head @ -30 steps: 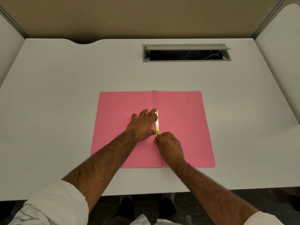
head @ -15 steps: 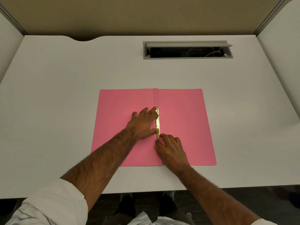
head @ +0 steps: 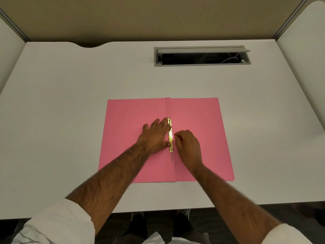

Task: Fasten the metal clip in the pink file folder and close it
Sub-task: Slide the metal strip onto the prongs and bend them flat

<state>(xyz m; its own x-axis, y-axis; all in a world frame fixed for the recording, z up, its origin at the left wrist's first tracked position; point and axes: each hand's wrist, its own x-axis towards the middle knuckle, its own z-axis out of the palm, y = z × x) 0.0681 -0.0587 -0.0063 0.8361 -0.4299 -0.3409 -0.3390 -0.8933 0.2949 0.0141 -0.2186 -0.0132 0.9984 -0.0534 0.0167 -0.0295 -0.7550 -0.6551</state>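
Note:
The pink file folder [head: 198, 117] lies open and flat on the white desk, its spine running away from me. A gold metal clip [head: 170, 136] lies along the spine, with a thin prong sticking out at its near end. My left hand [head: 154, 134] presses flat on the left flap, its fingers spread and its fingertips and thumb against the clip's left side. My right hand [head: 188, 145] rests on the right flap just beside the clip, fingers curled with their tips close to the clip's middle; I cannot tell whether they touch it.
The white desk [head: 70, 103] has an open grey cable tray [head: 202, 56] with wires set into its far side. White partition panels stand at the left and right, and the desk's front edge is near my body.
My right hand has moved from the clip's near end up and to the right, beside the clip's middle, uncovering the clip's lower end and prong. My left hand has stayed in place.

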